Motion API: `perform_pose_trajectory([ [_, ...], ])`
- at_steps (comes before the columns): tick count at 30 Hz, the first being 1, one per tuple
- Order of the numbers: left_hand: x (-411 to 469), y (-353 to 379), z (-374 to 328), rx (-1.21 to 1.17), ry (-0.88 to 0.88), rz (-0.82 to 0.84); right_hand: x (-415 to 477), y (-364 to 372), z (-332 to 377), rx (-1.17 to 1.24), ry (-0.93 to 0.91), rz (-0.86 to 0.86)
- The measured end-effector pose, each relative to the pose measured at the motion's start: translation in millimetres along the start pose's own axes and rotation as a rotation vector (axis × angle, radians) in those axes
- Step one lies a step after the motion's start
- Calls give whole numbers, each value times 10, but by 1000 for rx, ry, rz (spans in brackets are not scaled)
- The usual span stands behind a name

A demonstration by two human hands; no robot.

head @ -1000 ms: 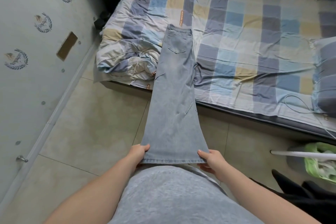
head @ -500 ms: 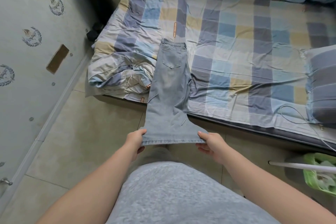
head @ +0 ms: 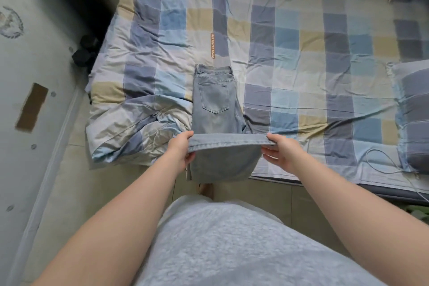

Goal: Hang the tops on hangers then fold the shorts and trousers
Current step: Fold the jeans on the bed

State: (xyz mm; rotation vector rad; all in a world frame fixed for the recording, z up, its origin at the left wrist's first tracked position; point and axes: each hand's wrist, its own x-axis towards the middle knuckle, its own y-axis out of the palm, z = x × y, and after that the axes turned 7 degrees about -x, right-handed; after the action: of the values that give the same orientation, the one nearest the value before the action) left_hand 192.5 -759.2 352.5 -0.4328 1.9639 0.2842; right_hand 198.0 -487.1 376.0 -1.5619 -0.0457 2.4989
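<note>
Head view: the jeans (head: 214, 102) are pinched at the hem by the left hand (head: 182, 150) and right hand (head: 282, 154), with the waistband (head: 213, 69) laid straight ahead.

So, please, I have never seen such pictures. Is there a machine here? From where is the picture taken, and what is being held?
There is no machine here: a person works with two bare hands. The picture comes from one wide-angle camera worn on the person's head. It looks forward and down, so the arms come in from the bottom edge. Ahead stands a bed with checked bedding, and a pillow lies at its right side. Light blue jeans lie partly on the bed, with the waist end far from the person and a back pocket facing up. The left hand and the right hand each pinch one corner of the hem end, which is raised over the bed's near edge.
</note>
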Motion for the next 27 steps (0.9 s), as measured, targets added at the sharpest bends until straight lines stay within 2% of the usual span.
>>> perform_pose_trajectory([
  [6, 678, 351, -991, -5, -111, 13, 617, 452, 951, 47, 54, -56],
  [12, 1621, 853, -1849, 34, -112, 9, 1595, 798, 1834, 31, 77, -71],
  [16, 2261, 1181, -2210, 96, -46, -6, 2320, 1000, 2241, 4, 54, -88],
  [21, 3144, 1477, -2370, 74, 17, 9, 3291, 1254, 2537, 81, 25, -50],
  [27, 3731, 1499, -1997, 67, 52, 141, 3983, 1420, 2103, 123, 38, 90],
])
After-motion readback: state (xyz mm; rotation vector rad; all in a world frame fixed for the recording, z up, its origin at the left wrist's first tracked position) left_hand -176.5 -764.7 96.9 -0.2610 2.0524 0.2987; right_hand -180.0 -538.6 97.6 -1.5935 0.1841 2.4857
